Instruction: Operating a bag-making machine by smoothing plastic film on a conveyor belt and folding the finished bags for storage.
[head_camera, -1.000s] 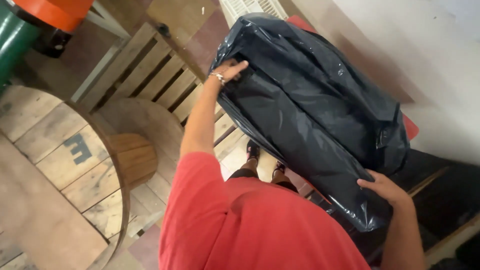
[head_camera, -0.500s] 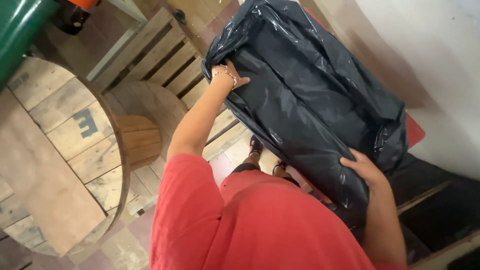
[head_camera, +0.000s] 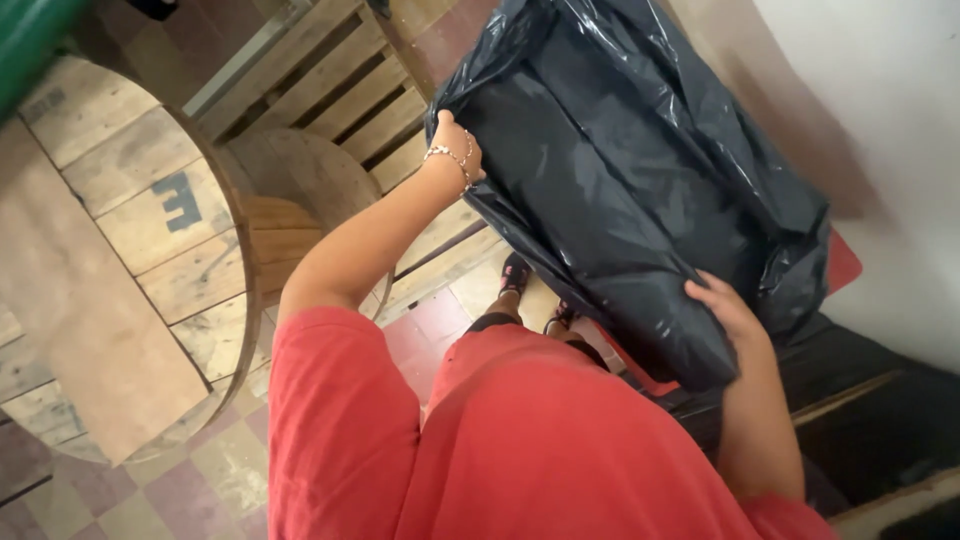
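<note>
We grip the black bag (head_camera: 640, 180) with both hands, left hand (head_camera: 458, 140) at its edge, right hand (head_camera: 728, 308) under its corner, beside the spool (head_camera: 130, 260).

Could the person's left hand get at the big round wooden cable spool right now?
Probably not: the left hand grips the bulky black plastic bag that the right hand steadies; the spool stands beside them.
</note>
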